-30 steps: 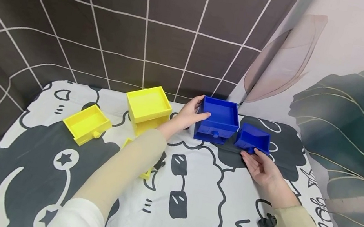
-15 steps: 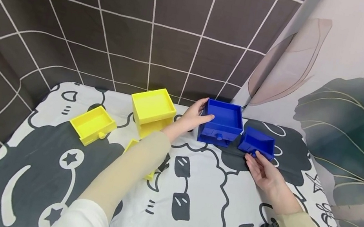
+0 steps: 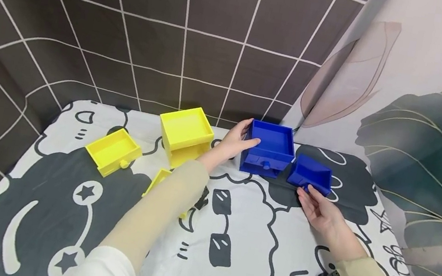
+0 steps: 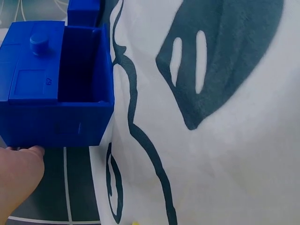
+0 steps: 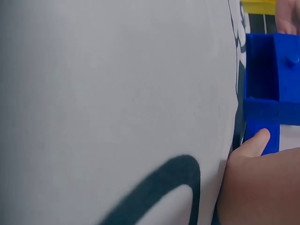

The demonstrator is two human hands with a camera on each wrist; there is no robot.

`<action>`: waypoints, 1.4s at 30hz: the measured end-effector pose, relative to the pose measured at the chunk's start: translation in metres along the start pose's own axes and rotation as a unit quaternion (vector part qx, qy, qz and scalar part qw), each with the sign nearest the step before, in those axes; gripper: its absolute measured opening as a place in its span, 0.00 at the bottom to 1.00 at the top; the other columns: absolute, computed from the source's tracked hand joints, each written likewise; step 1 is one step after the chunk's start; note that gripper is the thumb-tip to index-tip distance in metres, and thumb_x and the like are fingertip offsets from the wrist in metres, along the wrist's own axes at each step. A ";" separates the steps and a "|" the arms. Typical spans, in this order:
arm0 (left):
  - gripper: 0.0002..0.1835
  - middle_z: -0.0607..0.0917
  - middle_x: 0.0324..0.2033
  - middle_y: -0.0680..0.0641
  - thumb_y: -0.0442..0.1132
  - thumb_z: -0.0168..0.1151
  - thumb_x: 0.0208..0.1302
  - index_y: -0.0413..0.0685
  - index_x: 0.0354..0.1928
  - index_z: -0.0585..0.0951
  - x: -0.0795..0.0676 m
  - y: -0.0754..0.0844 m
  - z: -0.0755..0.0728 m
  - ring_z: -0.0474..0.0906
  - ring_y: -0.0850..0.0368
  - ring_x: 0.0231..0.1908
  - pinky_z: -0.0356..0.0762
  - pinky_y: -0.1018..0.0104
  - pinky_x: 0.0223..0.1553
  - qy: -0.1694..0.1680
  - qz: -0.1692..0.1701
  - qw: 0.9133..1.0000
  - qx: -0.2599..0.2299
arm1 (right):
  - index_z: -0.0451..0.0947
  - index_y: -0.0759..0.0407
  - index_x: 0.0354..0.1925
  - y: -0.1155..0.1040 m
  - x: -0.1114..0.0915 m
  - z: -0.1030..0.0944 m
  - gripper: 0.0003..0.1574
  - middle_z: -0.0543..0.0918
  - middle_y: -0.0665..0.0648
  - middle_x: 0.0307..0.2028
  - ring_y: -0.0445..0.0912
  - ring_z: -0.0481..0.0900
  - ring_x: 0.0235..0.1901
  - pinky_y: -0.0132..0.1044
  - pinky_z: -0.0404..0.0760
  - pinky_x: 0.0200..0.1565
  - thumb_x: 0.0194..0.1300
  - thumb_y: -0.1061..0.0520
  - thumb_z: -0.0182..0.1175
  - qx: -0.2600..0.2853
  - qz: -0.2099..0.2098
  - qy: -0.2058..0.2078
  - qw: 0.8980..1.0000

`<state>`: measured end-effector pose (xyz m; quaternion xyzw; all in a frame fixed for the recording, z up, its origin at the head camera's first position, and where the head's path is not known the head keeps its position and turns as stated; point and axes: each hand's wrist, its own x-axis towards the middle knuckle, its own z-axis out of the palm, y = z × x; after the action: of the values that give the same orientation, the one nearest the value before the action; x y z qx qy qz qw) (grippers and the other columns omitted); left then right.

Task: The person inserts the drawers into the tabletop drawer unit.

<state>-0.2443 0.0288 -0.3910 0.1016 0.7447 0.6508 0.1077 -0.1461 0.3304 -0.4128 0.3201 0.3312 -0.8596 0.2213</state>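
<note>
A small blue drawer cabinet stands at the back of the table, a knobbed drawer in its upper level and its lower slot hollow. My left hand grips its left side, thumb over the top rim. In the left wrist view, fingertips of the left hand press the cabinet wall. Right of the cabinet is a loose blue drawer, its knob facing me. My right hand pinches it at the knob, palm turned up; in the right wrist view the thumb lies against the drawer's front.
A yellow cabinet with a hollow front stands left of the blue one. One yellow drawer lies further left; another yellow piece is partly hidden under my left forearm. A dark gridded cloth wall rises behind the table.
The head view has shifted slightly. Both hands keep their places, the left on the blue cabinet and the right at the loose drawer's knob.
</note>
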 end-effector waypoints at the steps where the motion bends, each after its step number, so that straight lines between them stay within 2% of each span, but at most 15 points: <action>1: 0.41 0.61 0.83 0.40 0.37 0.65 0.76 0.44 0.84 0.56 0.000 0.000 0.000 0.57 0.46 0.83 0.58 0.57 0.85 0.000 -0.001 1.000 -0.001 | 0.88 0.62 0.33 0.001 -0.001 0.000 0.22 0.94 0.60 0.34 0.46 0.95 0.37 0.30 0.91 0.52 0.82 0.56 0.55 -0.001 0.002 0.001 1.000; 9: 0.42 0.61 0.83 0.39 0.36 0.65 0.75 0.43 0.84 0.57 0.000 -0.001 0.000 0.57 0.46 0.83 0.57 0.57 0.85 0.000 0.000 1.000 -0.012 | 0.88 0.61 0.35 0.014 -0.013 -0.005 0.20 0.94 0.58 0.35 0.46 0.94 0.39 0.31 0.90 0.53 0.82 0.57 0.54 -0.010 0.009 -0.009 1.000; 15: 0.42 0.60 0.83 0.39 0.36 0.65 0.75 0.43 0.84 0.56 0.000 0.000 0.000 0.56 0.46 0.83 0.56 0.57 0.85 -0.005 0.000 1.000 -0.013 | 0.88 0.59 0.36 0.026 -0.025 -0.009 0.20 0.94 0.58 0.36 0.44 0.94 0.40 0.31 0.91 0.52 0.83 0.56 0.54 -0.046 0.004 -0.013 0.999; 18: 0.42 0.60 0.83 0.39 0.36 0.65 0.75 0.43 0.84 0.56 -0.001 0.000 0.000 0.55 0.46 0.84 0.56 0.57 0.85 -0.008 0.001 1.000 -0.017 | 0.88 0.60 0.36 0.032 -0.030 -0.011 0.20 0.94 0.59 0.36 0.45 0.94 0.40 0.31 0.91 0.51 0.83 0.57 0.53 -0.047 0.004 -0.018 0.999; 28: 0.42 0.59 0.84 0.41 0.37 0.64 0.76 0.45 0.85 0.55 0.000 -0.001 -0.002 0.54 0.47 0.84 0.55 0.58 0.86 -0.013 -0.004 1.000 -0.014 | 0.89 0.62 0.37 0.055 -0.039 -0.013 0.26 0.94 0.59 0.37 0.45 0.94 0.41 0.30 0.91 0.52 0.85 0.57 0.48 -0.070 0.002 -0.058 0.996; 35: 0.42 0.58 0.84 0.40 0.37 0.63 0.77 0.45 0.85 0.54 0.001 -0.001 -0.001 0.54 0.46 0.84 0.54 0.57 0.86 -0.012 -0.006 1.000 -0.017 | 0.90 0.61 0.38 0.071 -0.040 -0.005 0.24 0.94 0.58 0.38 0.43 0.94 0.41 0.30 0.91 0.52 0.85 0.58 0.49 -0.087 0.001 -0.073 0.994; 42: 0.42 0.58 0.84 0.39 0.37 0.64 0.76 0.44 0.85 0.54 0.002 -0.003 -0.001 0.53 0.45 0.84 0.54 0.56 0.86 -0.016 -0.005 0.999 -0.031 | 0.89 0.59 0.37 0.084 -0.037 0.008 0.22 0.94 0.56 0.37 0.42 0.93 0.41 0.28 0.91 0.51 0.85 0.59 0.50 -0.114 -0.002 -0.066 0.991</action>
<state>-0.2465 0.0279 -0.3939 0.1047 0.7230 0.6712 0.1255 -0.0736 0.2738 -0.4183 0.2345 0.4122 -0.8358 0.2765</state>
